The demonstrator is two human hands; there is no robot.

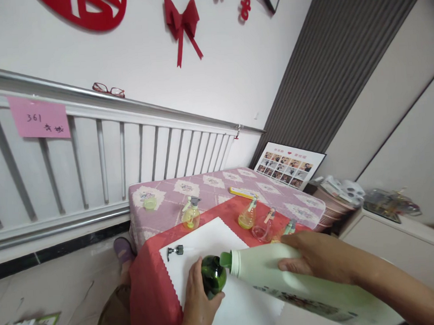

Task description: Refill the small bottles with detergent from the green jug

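Observation:
My left hand is wrapped round a small dark green bottle, whose top is uncapped. With my right hand I grip a large pale green jug, tilted so that its green spout meets the small bottle's mouth. Whether liquid is flowing I cannot tell. A black pump head lies beside them on the white sheet. Behind stand a spray bottle with yellow liquid, another yellowish spray bottle and a clear pinkish one.
The table has a purple patterned cloth and a red cloth. At its back lie a yellow-and-white box and a small greenish cup. A white radiator runs along the wall. A photo board leans at the far end.

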